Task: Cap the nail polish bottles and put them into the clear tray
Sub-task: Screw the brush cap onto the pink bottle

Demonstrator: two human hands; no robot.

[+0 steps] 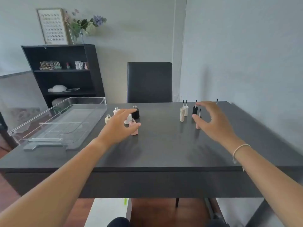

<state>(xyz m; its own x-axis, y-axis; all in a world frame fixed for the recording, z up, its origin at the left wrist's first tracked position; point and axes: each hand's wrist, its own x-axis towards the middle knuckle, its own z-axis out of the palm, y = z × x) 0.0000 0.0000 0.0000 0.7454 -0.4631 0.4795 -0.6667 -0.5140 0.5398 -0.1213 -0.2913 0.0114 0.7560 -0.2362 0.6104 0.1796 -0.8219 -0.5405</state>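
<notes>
While my spread left hand (122, 122) is hovering above the pink bottle (134, 126), my open right hand (211, 119) is nearing the upright pink cap (198, 123).

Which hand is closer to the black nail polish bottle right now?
Left. The left hand has its fingertips right beside the black nail polish bottle, among the open bottles. The right hand is well off to the bottle's right, over the upright brush caps.
</notes>
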